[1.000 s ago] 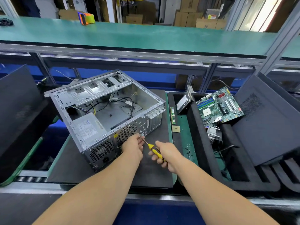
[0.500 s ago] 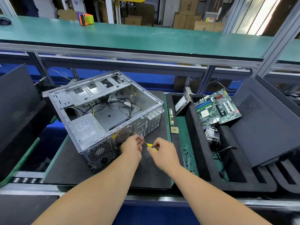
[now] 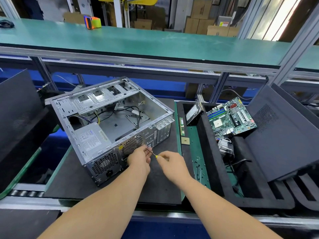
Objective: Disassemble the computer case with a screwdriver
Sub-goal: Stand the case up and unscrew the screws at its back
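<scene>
An open grey computer case [image 3: 96, 107] lies on its side on a dark mat [image 3: 160, 183], rear panel toward me, with the power supply [image 3: 91, 137] and loose cables inside. My right hand [image 3: 172, 163] is closed around a yellow-handled screwdriver [image 3: 152, 154]; only the handle's tip and the thin shaft show. The shaft points up-left at the rear panel beside the round fan grille [image 3: 133, 144]. My left hand [image 3: 139, 158] rests against that panel and pinches the shaft near its tip.
A black foam tray [image 3: 214, 171] on the right holds a hard drive [image 3: 193, 112], a motherboard [image 3: 231, 116], a heatsink [image 3: 224, 147] and loose screws. A RAM stick [image 3: 182, 125] and CPU [image 3: 185, 140] lie beside it. Black side panels lean at left [image 3: 15, 114] and right [image 3: 283, 135].
My right hand has slid up along the screwdriver toward the case, covering most of the yellow handle. The left hand stays at the rear panel on the shaft.
</scene>
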